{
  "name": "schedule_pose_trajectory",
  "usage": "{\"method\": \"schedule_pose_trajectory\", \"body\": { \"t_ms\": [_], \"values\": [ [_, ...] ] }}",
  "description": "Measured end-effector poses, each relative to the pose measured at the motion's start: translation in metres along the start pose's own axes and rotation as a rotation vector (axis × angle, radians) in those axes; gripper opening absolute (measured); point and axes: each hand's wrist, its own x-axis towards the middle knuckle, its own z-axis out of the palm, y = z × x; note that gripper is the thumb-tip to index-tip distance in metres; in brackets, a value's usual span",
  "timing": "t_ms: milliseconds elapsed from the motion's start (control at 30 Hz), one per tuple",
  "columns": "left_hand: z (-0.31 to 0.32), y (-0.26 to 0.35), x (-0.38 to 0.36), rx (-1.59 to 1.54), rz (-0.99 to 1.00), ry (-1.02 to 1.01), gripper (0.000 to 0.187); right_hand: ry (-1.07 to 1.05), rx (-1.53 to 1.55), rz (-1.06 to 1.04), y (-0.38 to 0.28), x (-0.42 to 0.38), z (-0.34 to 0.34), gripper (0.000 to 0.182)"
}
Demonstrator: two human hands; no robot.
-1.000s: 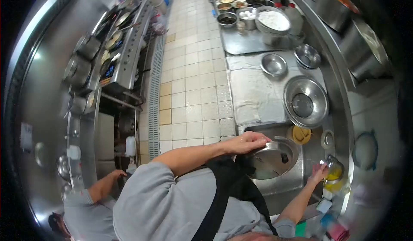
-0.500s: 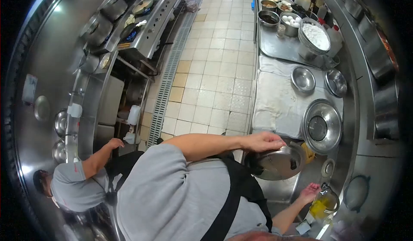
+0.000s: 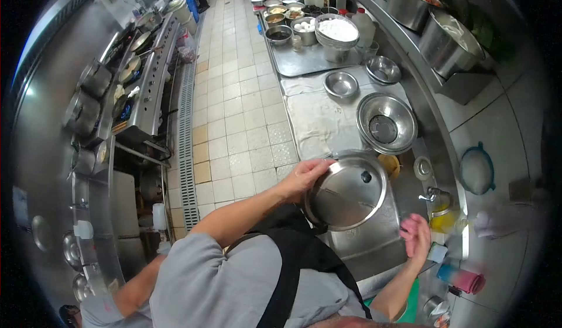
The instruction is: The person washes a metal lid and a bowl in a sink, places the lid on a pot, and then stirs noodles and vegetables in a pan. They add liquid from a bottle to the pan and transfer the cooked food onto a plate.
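A round, shallow steel pan (image 3: 345, 196) is tilted over the sink (image 3: 374, 243), a small dark spot showing inside it. My left hand (image 3: 310, 176) grips its rim at the upper left, thumb over the edge. To the right of the sink my right hand (image 3: 415, 234) is held up with nothing in it, its fingers apart and slightly blurred. The faucet (image 3: 432, 197) is just above that hand, overlapping a glass jug of yellow liquid (image 3: 443, 218). Close by lies a pale sponge (image 3: 437, 252).
Steel bowls (image 3: 386, 123) stand on a white cloth (image 3: 316, 120) beyond the sink. Farther along are a tub of white powder (image 3: 338, 32) and a bowl of eggs (image 3: 304, 29). A stove (image 3: 140, 96) lines the left. A co-worker's arm (image 3: 137, 284) is at lower left.
My right hand has come away from the faucet. The pan in my left hand has turned, its inside now facing up more. The whole view has shifted as my head moved.
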Motion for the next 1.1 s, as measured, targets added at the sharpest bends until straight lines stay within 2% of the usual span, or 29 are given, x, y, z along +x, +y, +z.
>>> {"method": "schedule_pose_trajectory", "body": {
  "t_ms": [33,100,133,200,233,300,333,533,633,700,767,833,933,1033,1100],
  "values": [
    [-0.006,-0.003,-0.007,-0.001,-0.003,-0.003,0.043,0.004,-0.001,0.000,0.024,-0.001,-0.007,0.052],
    [-0.020,-0.002,-0.015,-0.156,0.008,0.101,0.041,-0.152,-1.428,0.284,0.069,-0.003,-0.021,0.059],
    [-0.028,0.002,-0.017,-0.181,0.009,0.115,0.039,-0.143,-1.428,0.283,0.073,-0.008,-0.015,0.059],
    [-0.055,0.008,-0.019,-0.200,0.023,0.132,0.039,-0.028,-0.752,0.467,0.081,-0.026,0.013,0.057],
    [-0.070,0.012,-0.020,-0.218,0.035,0.161,0.038,-0.015,-0.754,0.481,0.081,-0.030,0.033,0.057],
    [-0.094,0.039,-0.025,-0.233,0.057,0.180,0.040,0.177,-0.352,0.242,0.064,-0.018,0.103,0.053],
    [-0.107,0.048,-0.030,-0.281,0.141,0.187,0.039,0.152,-0.325,0.243,0.064,-0.003,0.133,0.054],
    [-0.245,0.119,-0.047,-0.390,0.238,0.229,0.046,-0.059,-0.434,0.244,0.112,0.122,0.296,0.054],
    [-0.312,0.150,-0.051,-0.375,0.235,0.253,0.052,-0.123,-0.371,0.241,0.133,0.173,0.392,0.053],
    [-0.350,0.170,-0.056,-0.386,0.213,0.267,0.049,-0.116,-0.349,0.268,0.144,0.199,0.441,0.053],
    [-0.387,0.194,-0.052,-0.362,0.197,0.241,0.047,-0.230,-0.274,0.317,0.152,0.227,0.475,0.055],
    [-0.421,0.205,-0.044,-0.389,0.093,0.203,0.046,-0.222,-0.302,0.287,0.158,0.246,0.495,0.057],
    [-0.463,0.221,-0.027,-0.357,0.004,0.101,0.045,-0.379,-0.189,0.427,0.154,0.266,0.537,0.048],
    [-0.485,0.246,-0.001,-0.360,-0.062,0.078,0.045,-0.472,-0.227,0.470,0.163,0.299,0.553,0.040],
    [-0.508,0.254,0.032,-0.360,-0.098,0.092,0.046,-0.461,-0.164,0.446,0.170,0.322,0.564,0.033]
  ]
}}
